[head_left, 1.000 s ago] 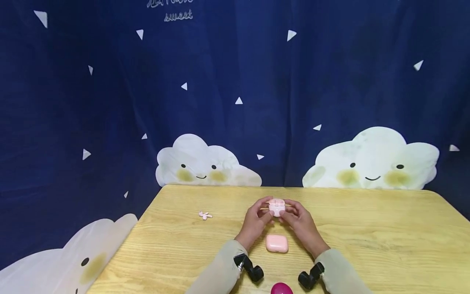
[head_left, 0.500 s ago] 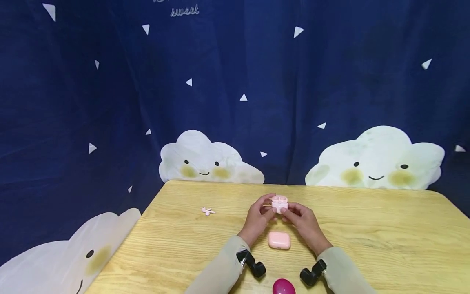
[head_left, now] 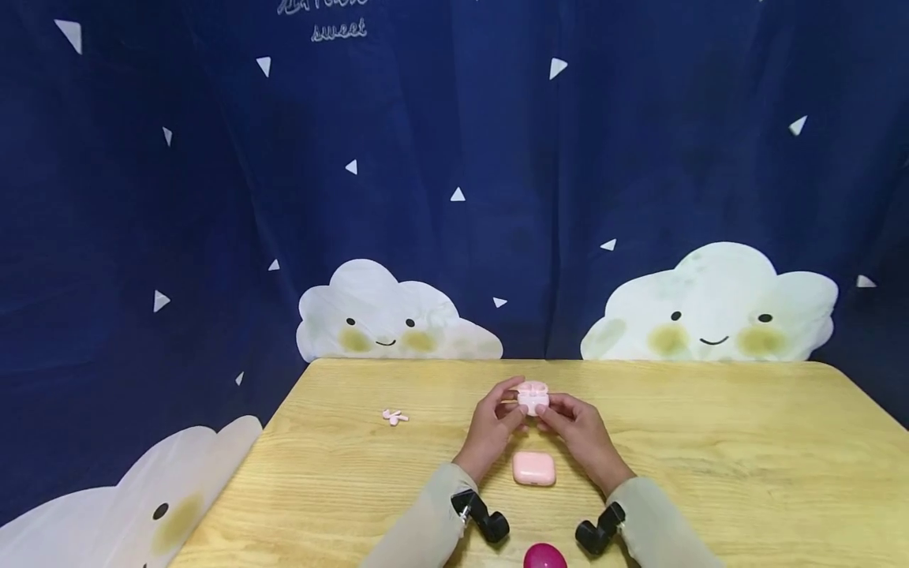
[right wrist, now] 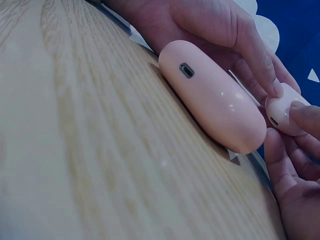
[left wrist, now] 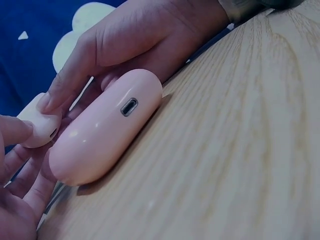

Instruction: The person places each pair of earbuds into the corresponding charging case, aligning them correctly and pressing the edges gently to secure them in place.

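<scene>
Case (head_left: 533, 400) (lid raised) is pinched between hands (head_left: 492, 430) (head_left: 584, 434).

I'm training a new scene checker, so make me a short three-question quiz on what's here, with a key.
1. What do the left hand and right hand hold together?
2. True or false: the pink case on the table is closed.
3. From the head view, which lies farthest left on the table? A) the pink case B) the earbuds C) the magenta round object

Key: 1. A small earbud case. 2. True. 3. B.
</scene>
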